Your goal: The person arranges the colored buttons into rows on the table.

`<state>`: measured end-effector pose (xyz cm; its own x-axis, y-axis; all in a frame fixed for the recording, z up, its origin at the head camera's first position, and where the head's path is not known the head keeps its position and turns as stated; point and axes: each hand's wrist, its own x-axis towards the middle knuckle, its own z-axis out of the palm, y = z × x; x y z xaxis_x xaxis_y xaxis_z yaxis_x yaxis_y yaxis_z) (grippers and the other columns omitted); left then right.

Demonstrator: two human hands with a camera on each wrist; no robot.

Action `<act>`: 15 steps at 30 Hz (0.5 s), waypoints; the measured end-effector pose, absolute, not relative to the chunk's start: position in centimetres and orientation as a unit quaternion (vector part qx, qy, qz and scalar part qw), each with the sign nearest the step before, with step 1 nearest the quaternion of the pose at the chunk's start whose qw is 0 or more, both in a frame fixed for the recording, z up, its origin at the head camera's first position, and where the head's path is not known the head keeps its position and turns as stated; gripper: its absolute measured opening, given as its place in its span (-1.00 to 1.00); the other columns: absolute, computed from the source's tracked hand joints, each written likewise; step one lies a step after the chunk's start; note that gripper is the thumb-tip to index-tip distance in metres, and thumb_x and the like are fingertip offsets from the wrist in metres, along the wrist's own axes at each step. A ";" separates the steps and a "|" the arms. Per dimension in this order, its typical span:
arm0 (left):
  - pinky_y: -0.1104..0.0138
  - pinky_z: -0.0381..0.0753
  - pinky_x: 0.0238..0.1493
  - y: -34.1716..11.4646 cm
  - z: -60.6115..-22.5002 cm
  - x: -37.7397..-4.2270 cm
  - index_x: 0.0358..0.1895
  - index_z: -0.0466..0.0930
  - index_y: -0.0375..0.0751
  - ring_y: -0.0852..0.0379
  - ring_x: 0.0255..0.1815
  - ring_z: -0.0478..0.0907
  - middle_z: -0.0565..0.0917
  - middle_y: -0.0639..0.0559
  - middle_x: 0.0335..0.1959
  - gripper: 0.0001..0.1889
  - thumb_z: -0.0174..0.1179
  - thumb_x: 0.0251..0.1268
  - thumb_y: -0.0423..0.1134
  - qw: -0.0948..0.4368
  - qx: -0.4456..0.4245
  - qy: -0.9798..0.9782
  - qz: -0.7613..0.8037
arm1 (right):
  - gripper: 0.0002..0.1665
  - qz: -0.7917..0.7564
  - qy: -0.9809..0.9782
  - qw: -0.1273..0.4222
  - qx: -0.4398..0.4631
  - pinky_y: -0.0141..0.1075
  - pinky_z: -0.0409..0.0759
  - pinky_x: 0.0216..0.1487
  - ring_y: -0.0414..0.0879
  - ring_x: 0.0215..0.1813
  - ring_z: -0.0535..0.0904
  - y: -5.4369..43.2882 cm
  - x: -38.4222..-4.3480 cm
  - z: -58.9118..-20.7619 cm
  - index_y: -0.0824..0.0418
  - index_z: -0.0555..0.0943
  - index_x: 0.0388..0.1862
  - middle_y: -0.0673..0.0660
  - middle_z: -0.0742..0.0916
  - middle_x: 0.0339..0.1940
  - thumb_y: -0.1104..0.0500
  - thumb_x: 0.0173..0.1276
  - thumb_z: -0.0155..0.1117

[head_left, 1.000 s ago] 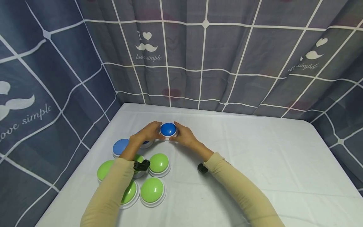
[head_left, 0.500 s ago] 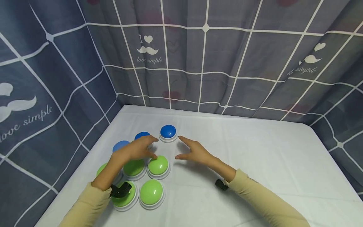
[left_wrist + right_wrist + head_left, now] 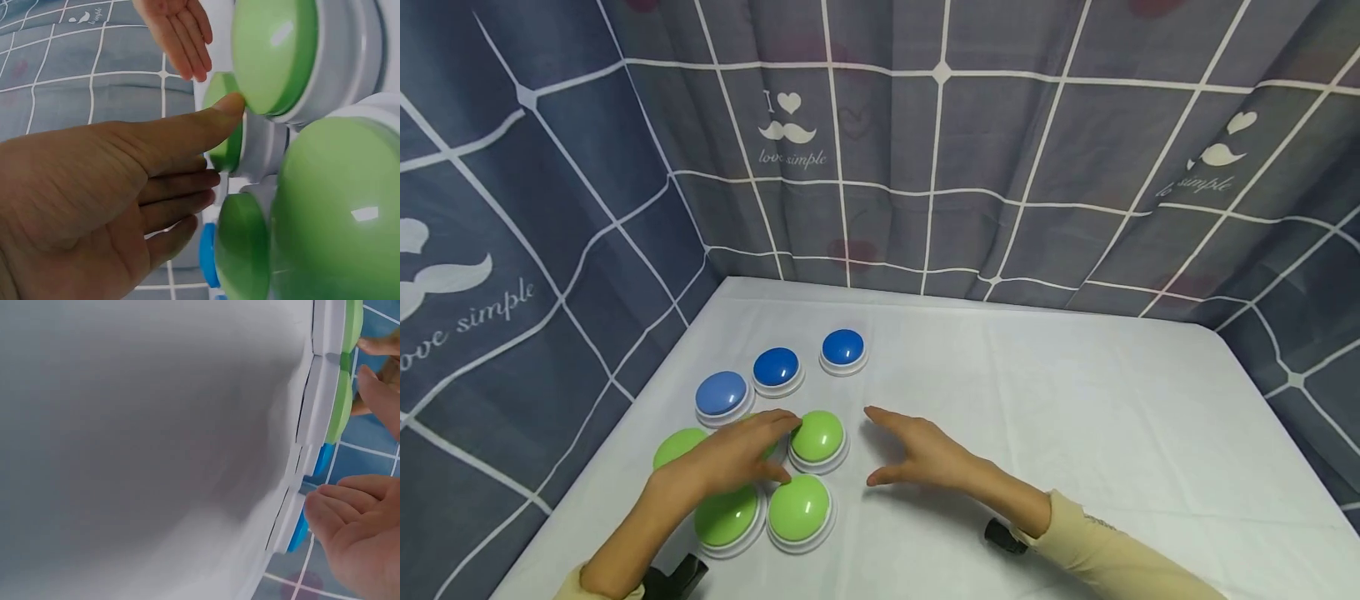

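Several round push buttons with domed tops stand on white bases at the table's left side. Three are blue: a left one (image 3: 721, 393), a middle one (image 3: 776, 367) and a right one (image 3: 843, 347). The green ones lie nearer, among them a front right button (image 3: 799, 508) and another green button (image 3: 817, 437) behind it. My left hand (image 3: 722, 458) hovers over the green group, fingers loose, its thumb tip overlapping a green dome (image 3: 275, 50) in the left wrist view. To their right, my right hand (image 3: 928, 454) holds nothing, its fingers extended and thumb apart.
A white cloth (image 3: 1075, 400) covers the table. Behind it hangs a grey checked curtain (image 3: 895, 225), with a darker blue side (image 3: 580, 275) along the left edge. Black wrist devices, such as the right one (image 3: 1003, 536), sit by the sleeves.
Both hands have let go of the rightmost blue button, leaving it on the table in the back row. They have drawn back toward the person, the left one now over the green buttons.
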<state>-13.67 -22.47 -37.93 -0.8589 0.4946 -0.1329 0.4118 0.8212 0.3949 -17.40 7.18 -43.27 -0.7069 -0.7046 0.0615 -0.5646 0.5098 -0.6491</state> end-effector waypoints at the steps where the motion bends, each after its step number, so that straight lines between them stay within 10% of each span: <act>1: -0.09 0.40 0.29 -22.5 -38.0 -13.6 0.33 0.43 -0.37 -0.23 0.36 0.37 0.46 -0.25 0.33 -0.25 0.49 0.08 -0.14 0.113 0.240 0.948 0.178 | 0.12 -0.328 0.862 0.109 -0.371 -0.13 0.27 0.45 -0.01 0.48 0.29 6.9 -17.4 -43.3 0.27 0.25 0.52 0.16 0.40 0.49 -0.11 0.10 0.57; 15: -0.10 0.49 0.20 -22.5 -39.2 -14.3 0.29 0.47 -0.34 -0.19 0.28 0.45 0.51 -0.22 0.27 -0.31 0.50 0.07 -0.20 0.066 0.257 0.954 0.142 | 0.06 -0.294 0.862 0.099 -0.400 -0.25 0.30 0.42 -0.06 0.43 0.36 2.3 -18.2 -43.7 0.31 0.29 0.48 0.14 0.48 0.42 -0.07 0.12 0.57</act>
